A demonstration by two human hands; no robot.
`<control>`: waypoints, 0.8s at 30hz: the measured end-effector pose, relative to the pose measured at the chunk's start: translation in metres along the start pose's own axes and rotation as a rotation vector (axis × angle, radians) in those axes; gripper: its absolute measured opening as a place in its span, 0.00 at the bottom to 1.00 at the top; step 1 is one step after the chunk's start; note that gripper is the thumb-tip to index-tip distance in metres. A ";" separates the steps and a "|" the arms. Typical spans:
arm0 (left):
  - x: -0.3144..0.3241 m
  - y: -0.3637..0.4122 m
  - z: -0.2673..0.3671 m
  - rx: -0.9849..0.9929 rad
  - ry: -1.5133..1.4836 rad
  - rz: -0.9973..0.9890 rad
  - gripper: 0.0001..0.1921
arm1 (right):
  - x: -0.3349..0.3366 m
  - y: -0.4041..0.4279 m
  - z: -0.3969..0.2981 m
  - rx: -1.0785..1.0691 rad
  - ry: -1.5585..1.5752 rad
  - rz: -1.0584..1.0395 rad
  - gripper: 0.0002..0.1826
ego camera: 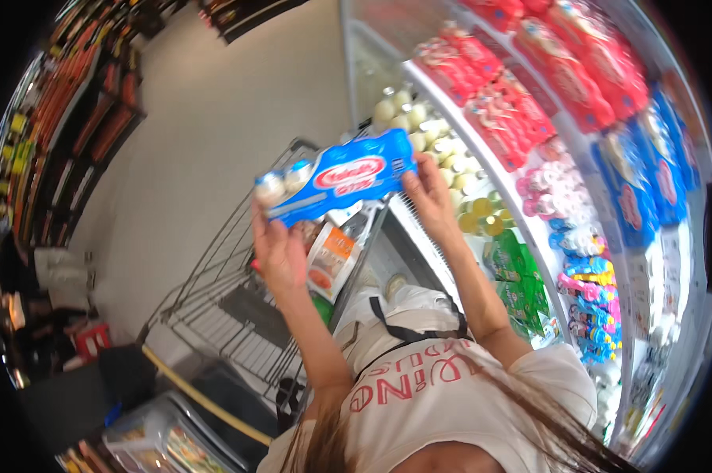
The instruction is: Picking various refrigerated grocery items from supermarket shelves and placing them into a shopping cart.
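Note:
A blue shrink-wrapped multipack of small drink bottles (350,174) is held tilted between my two hands. Bottle tops show at its left end. My left hand (280,254) supports that end from below, while my right hand (430,192) grips the opposite end. Beneath the pack stands a wire shopping cart (214,260). Inside it lies an orange-and-white food package (332,260), along with other items partly hidden by the pack and my left arm.
On the right, a refrigerated shelf (498,183) holds red multipacks (510,115), more blue multipacks (634,189), pale round bottles (450,156) and green packs (518,272). Dark shelving (90,142) lines the far left. A yellow-edged dark object (208,408) sits at lower left. Grey floor (232,100) lies ahead.

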State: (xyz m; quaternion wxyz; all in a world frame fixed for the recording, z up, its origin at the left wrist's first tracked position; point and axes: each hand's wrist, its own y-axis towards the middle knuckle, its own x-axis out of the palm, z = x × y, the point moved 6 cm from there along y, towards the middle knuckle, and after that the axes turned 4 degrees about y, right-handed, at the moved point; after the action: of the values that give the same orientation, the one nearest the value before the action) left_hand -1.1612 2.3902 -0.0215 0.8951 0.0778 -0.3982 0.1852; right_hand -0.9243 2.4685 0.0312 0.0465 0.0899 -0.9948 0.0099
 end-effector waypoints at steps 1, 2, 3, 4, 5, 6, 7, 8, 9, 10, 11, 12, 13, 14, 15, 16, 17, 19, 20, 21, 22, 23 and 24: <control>0.002 -0.003 -0.001 -0.018 0.034 -0.022 0.29 | -0.009 -0.002 0.000 -0.045 -0.076 -0.010 0.16; 0.019 -0.003 -0.002 -0.012 0.083 -0.066 0.28 | -0.021 -0.007 -0.001 -0.057 -0.181 0.031 0.17; 0.024 -0.006 -0.005 -0.043 0.137 -0.073 0.28 | -0.027 -0.016 -0.010 0.019 -0.242 0.091 0.21; 0.032 -0.009 -0.001 -0.012 0.191 -0.050 0.27 | -0.033 -0.026 -0.027 -0.043 -0.383 0.147 0.22; 0.049 -0.010 -0.007 -0.028 0.166 -0.107 0.27 | -0.041 -0.036 -0.044 -0.093 -0.520 0.197 0.23; 0.065 -0.009 -0.015 -0.041 0.207 -0.135 0.28 | -0.056 -0.049 -0.063 -0.094 -0.567 0.269 0.23; 0.083 -0.007 -0.024 -0.052 0.252 -0.162 0.30 | -0.073 -0.062 -0.083 -0.092 -0.610 0.340 0.23; 0.111 -0.009 -0.036 -0.065 0.233 -0.191 0.30 | -0.091 -0.077 -0.104 -0.162 -0.661 0.422 0.22; 0.140 -0.009 -0.046 -0.078 0.223 -0.228 0.30 | -0.112 -0.089 -0.121 -0.160 -0.717 0.488 0.22; 0.168 -0.011 -0.051 -0.071 0.255 -0.290 0.30 | -0.127 -0.101 -0.141 -0.207 -0.745 0.556 0.22; 0.197 -0.013 -0.057 -0.065 0.284 -0.352 0.30 | -0.140 -0.113 -0.162 -0.251 -0.777 0.626 0.22; 0.227 -0.015 -0.064 -0.074 0.331 -0.425 0.27 | -0.156 -0.127 -0.180 -0.295 -0.804 0.716 0.22; 0.253 -0.015 -0.071 -0.032 0.353 -0.494 0.27 | -0.169 -0.137 -0.197 -0.343 -0.825 0.791 0.21; 0.281 -0.015 -0.081 0.006 0.367 -0.568 0.27 | -0.185 -0.147 -0.213 -0.413 -0.847 0.862 0.21; 0.317 -0.019 -0.086 0.028 0.369 -0.629 0.26 | -0.202 -0.156 -0.229 -0.483 -0.868 0.929 0.20; 0.347 -0.019 -0.094 0.053 0.406 -0.675 0.26 | -0.218 -0.166 -0.246 -0.544 -0.897 1.009 0.20; 0.377 -0.020 -0.101 0.089 0.405 -0.701 0.25 | -0.232 -0.173 -0.262 -0.607 -0.922 1.080 0.20; 0.443 -0.026 -0.121 0.156 0.419 -0.799 0.24 | -0.266 -0.187 -0.287 -0.556 -0.953 1.260 0.19; 0.467 -0.023 -0.131 0.172 0.418 -0.812 0.23 | -0.278 -0.188 -0.299 -0.558 -0.984 1.306 0.19; 0.493 -0.026 -0.143 0.127 0.398 -0.829 0.23 | -0.292 -0.193 -0.310 -0.555 -1.022 1.363 0.18; 0.511 -0.019 -0.154 0.227 0.398 -0.830 0.23 | -0.303 -0.188 -0.318 -0.502 -0.995 1.370 0.16; 0.528 -0.018 -0.164 0.231 0.439 -0.819 0.22 | -0.314 -0.185 -0.325 -0.500 -0.996 1.368 0.16; 0.541 -0.015 -0.171 0.304 0.475 -0.817 0.22 | -0.327 -0.180 -0.327 -0.454 -0.970 1.380 0.15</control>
State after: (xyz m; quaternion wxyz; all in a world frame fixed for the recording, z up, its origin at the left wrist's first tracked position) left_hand -0.7062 2.5709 0.2654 0.9390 0.3127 -0.0888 -0.1125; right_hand -0.5420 2.3592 0.3279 -0.3817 -0.5498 -0.7150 -0.2019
